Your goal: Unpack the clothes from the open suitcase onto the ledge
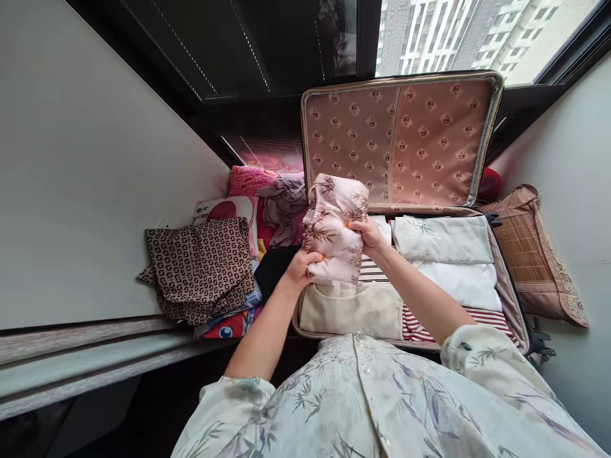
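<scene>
Between my two hands I hold a folded pink garment (337, 235) printed with brown bamboo leaves. My left hand (301, 267) is closed on its lower left edge, thumb on top. At its right edge my right hand (368, 234) grips it the same way, fingers tucked beneath. The garment is above the left part of an open suitcase (513, 305). Below it lies a folded cream top (353, 312), with a black-and-white striped garment (375, 270) partly hidden. Folded white clothes (442, 238) and a red-striped garment (487, 318) fill the right side.
The suitcase lid (401, 143), lined in pink, leans upright against the window. On the left is a pile with a brown patterned cloth (205, 270), a grey-purple cloth (286, 207) and a printed cushion (229, 213). A brown woven pillow (537, 254) stands by the right wall.
</scene>
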Demonstrator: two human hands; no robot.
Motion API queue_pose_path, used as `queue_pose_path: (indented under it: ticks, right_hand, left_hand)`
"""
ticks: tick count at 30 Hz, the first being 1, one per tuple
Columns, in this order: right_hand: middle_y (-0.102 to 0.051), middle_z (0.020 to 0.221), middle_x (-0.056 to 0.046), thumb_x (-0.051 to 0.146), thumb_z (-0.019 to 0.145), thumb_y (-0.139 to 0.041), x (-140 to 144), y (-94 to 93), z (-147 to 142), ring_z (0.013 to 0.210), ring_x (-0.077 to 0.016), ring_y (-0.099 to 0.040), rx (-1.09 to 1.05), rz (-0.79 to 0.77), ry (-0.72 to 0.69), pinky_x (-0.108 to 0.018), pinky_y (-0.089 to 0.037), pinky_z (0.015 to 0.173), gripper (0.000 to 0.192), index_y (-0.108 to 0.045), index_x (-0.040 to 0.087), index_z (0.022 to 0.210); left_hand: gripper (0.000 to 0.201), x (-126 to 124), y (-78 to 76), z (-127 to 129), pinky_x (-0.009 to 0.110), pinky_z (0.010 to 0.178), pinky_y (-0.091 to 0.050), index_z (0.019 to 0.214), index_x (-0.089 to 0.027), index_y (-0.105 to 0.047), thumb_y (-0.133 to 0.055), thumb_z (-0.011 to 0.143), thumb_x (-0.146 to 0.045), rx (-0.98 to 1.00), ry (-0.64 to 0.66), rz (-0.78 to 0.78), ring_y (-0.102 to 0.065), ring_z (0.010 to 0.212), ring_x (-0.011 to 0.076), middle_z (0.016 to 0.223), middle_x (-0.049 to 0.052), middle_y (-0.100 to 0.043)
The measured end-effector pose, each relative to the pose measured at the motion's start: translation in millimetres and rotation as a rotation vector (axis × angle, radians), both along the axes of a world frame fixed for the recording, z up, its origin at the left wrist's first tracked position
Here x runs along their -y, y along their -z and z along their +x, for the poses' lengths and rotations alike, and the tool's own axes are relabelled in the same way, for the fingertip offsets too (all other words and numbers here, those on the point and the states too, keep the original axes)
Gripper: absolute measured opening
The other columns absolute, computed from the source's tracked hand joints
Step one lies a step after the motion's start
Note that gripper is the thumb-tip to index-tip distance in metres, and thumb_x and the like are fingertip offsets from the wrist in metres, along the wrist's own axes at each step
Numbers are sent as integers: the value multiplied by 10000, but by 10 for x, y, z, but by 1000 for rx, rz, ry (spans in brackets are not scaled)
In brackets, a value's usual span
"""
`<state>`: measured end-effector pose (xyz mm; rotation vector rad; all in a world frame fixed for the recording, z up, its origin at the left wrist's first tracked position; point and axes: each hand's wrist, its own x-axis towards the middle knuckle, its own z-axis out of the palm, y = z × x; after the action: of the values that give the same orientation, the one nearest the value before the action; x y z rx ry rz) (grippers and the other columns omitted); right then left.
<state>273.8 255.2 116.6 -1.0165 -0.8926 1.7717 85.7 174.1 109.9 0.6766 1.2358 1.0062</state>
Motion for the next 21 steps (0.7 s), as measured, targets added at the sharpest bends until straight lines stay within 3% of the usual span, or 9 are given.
queue_pose_path:
  ticks: [4, 7, 9, 13, 15, 18, 21]
  right_hand:
    - [-689, 865, 10, 259, 653, -702, 84, 429, -229, 799, -171, -625, 409, -85, 22, -309, -541, 759, 550, -507, 207, 1164]
    - [-687, 952, -34, 294, 727, -699, 284, 628, -14, 868, -182, -618, 612, -49, -5, -324, -525, 795, 588, -484, 170, 1260]
    - [-681, 1072, -73, 339, 757, -705, 472, 665, 296, 952, -203, -607, 679, 11, 7, -360, -506, 871, 571, -504, 186, 1269]
    - [-669, 1089, -106, 388, 709, -767, 1022, 742, 1041, 1004, -276, -583, 848, 151, -28, -454, -448, 972, 464, -590, 217, 1102]
    - [-660, 1074, -120, 412, 728, -755, 1346, 848, 1317, 999, -305, -576, 1070, 314, -151, -472, -450, 945, 473, -591, 212, 1125]
    - [-642, 1094, -144, 380, 780, -731, 1737, 1008, 1459, 1021, -323, -550, 1380, 452, -307, -452, -456, 899, 429, -597, 194, 1143]
    - [-633, 1028, -124, 298, 816, -689, 1939, 1080, 1342, 1020, -317, -533, 1521, 470, -382, -420, -457, 860, 179, -617, 216, 958]
  left_hand:
    - [288, 35, 197, -325, 392, 856, -563, 950, -143, -694, -704, 662, -149, -522, 26, -122, -714, 907, 283, 841, 83, -729]
    - [428, 253, 283, -432, 409, 996, -508, 1138, -166, -666, -735, 719, -109, -985, -11, 98, -667, 1058, 297, 1028, 120, -713]
    - [465, 481, 329, -463, 431, 1058, -477, 1263, -181, -612, -707, 809, -145, -1173, 6, 282, -621, 1138, 292, 1155, 135, -663]
    - [348, 1080, 529, -417, 400, 952, -544, 1225, -204, -596, -669, 885, -195, -1247, 282, 387, -635, 1023, 237, 1095, 83, -622]
    - [296, 1357, 660, -332, 412, 922, -558, 1150, -212, -621, -698, 864, -199, -1283, 423, 391, -643, 1012, 246, 1106, 84, -628]
    - [267, 1571, 765, -149, 477, 940, -551, 1122, -215, -649, -709, 862, -199, -1351, 542, 463, -638, 1075, 302, 1177, 119, -647]
    - [373, 1500, 729, 59, 484, 1010, -532, 1233, -200, -623, -706, 870, -177, -1297, 647, 599, -608, 1195, 326, 1287, 146, -633]
